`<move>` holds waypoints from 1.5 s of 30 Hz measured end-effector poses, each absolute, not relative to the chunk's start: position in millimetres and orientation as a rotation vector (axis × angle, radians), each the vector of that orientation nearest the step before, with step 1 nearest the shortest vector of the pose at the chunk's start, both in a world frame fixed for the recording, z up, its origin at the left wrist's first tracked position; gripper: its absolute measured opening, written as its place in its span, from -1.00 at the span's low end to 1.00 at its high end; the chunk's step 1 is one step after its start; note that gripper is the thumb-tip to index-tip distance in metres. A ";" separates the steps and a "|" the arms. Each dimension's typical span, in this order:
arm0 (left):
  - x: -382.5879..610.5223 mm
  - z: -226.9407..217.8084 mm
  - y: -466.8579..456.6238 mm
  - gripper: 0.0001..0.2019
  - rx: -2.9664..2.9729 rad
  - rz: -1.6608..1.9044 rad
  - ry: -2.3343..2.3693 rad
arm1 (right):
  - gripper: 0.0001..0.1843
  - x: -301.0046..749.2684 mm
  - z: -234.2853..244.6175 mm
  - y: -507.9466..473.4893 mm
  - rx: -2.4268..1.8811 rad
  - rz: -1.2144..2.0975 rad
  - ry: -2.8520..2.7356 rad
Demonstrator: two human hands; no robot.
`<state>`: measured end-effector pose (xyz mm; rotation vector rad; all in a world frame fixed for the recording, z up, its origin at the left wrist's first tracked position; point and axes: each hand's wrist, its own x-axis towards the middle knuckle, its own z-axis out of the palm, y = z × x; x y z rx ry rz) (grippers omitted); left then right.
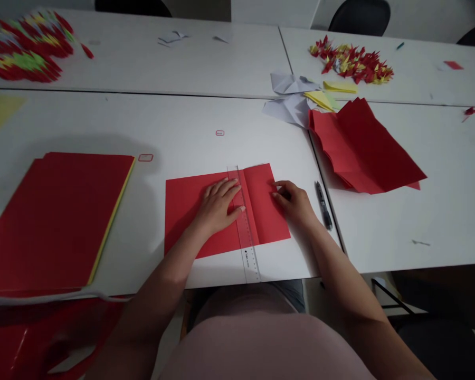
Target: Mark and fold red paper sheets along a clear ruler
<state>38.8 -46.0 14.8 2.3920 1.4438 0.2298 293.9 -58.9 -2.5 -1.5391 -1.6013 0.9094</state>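
A sheet of red paper (pixel 190 203) lies in front of me with a crease right of its middle; the part beyond the crease tilts up slightly. Across it, near the crease, runs a clear ruler (pixel 250 258) whose near end reaches the table edge. My left hand (pixel 220 206) rests flat on the ruler and the paper, fingers stretched out. At the paper's right edge, my right hand (pixel 295 203) has thumb and forefinger curled onto the edge. To the right of that hand lies a dark pen (pixel 323 206).
A stack of red and yellow paper (pixel 63 211) sits at left. Folded red sheets (pixel 368 148) lie at right, beside white folded papers (pixel 291 103). Farther back are a pile of small folded paper pieces (pixel 354 62) and bundles of coloured folded paper (pixel 27 47).
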 end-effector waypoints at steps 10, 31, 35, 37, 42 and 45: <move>39.6 15.1 -46.3 -0.44 2.402 0.225 1.447 | -0.63 294.2 -1.3 -57.6 -1.559 0.879 -1.628; 45.1 12.3 -48.7 -0.39 2.429 0.211 1.471 | -0.60 293.6 -2.7 -57.4 -1.549 0.847 -1.679; 45.6 12.2 -49.2 -0.38 2.430 0.214 1.468 | -0.60 293.9 -3.4 -57.6 -1.539 0.854 -1.673; 45.7 11.9 -49.5 -0.38 2.433 0.218 1.468 | -0.60 293.9 -4.0 -57.5 -1.536 0.853 -1.675; 45.5 10.9 -50.1 -0.38 2.446 0.223 1.475 | -0.60 293.8 -5.7 -56.8 -1.529 0.851 -1.672; 45.3 10.2 -50.0 -0.39 2.457 0.236 1.472 | -0.59 293.6 -5.1 -56.7 -1.536 0.848 -1.678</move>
